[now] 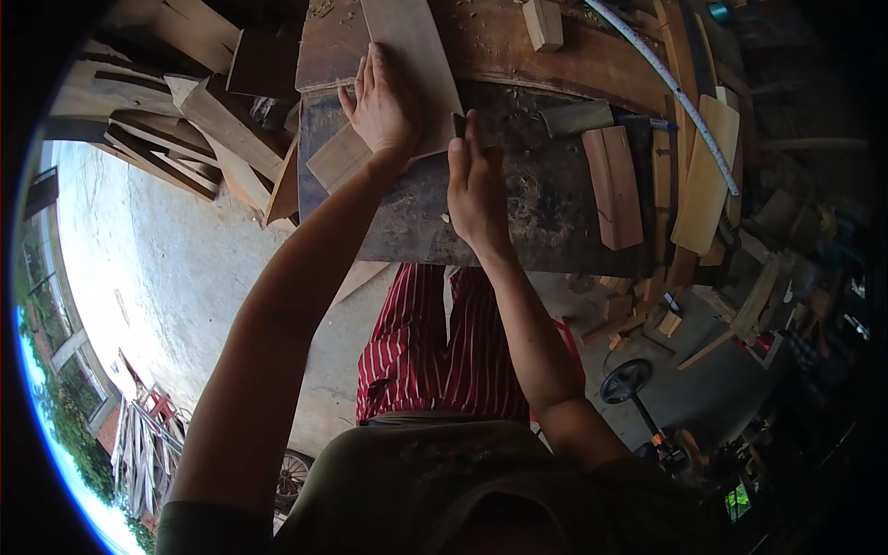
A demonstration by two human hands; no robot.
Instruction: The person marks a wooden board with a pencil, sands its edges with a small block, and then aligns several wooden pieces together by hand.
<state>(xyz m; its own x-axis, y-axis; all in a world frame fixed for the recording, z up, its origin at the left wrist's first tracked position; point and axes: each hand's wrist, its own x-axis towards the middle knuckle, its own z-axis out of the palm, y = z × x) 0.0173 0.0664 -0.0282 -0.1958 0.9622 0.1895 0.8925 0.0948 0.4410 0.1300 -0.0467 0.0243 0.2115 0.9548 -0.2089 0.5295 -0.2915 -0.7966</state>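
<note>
A pale wooden board (416, 42) lies at a slant on the workbench (407, 227). My left hand (379, 116) rests on its near part, palm down with the fingers stretched out. Beside the board's right edge is my right hand (476, 190), its thumb and fingers closed on a small dark piece (458, 126) that sits right at that edge. Too little of this piece shows to name its kind. Under the board, another piece of wood (335, 159) sticks out to the left.
To the right on the bench lie a reddish wooden block (613, 190) and a grey-green block (575, 118). A white measuring tape (671, 83) curves over wood strips. Stacked offcuts (227, 129) stand at left. A small wood block (543, 26) sits at the back, among shavings.
</note>
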